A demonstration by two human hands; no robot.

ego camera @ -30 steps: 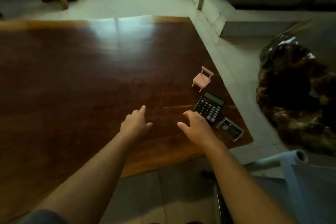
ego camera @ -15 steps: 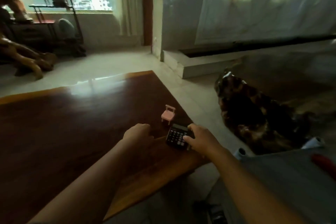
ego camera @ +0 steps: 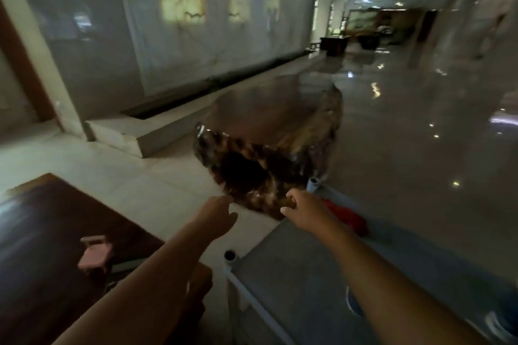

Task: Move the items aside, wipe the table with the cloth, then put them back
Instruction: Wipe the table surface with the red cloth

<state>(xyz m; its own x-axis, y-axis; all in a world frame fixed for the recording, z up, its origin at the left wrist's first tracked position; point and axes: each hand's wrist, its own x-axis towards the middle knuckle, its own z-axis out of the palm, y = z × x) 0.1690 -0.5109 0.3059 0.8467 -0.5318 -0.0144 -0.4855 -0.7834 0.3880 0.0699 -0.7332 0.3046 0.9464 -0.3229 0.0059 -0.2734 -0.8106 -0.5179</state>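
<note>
My left hand (ego camera: pixel 217 214) hovers in the air past the corner of the dark wooden table (ego camera: pixel 42 221), fingers relaxed and holding nothing. My right hand (ego camera: pixel 301 209) reaches out over a grey cart top (ego camera: pixel 286 274), its fingers loosely curled and empty. Just beyond that hand lies a red cloth (ego camera: pixel 346 218) on the cart, a short gap away from the fingers. A small pink toy chair (ego camera: pixel 94 253) stands near the table's right edge. My left forearm covers the table corner, and the calculator is not clearly visible.
A large glossy burl-wood stump table (ego camera: pixel 266 171) stands on the pale tiled floor ahead of both hands. The cart has white tube posts (ego camera: pixel 229 256) at its corners. A blue object (ego camera: pixel 353 304) shows under my right forearm. A stone step (ego camera: pixel 145 134) runs along the wall.
The view swung right, from the wooden table to the cart. My right hand left the calculator and now reaches toward the red cloth. My left hand lifted off the table.
</note>
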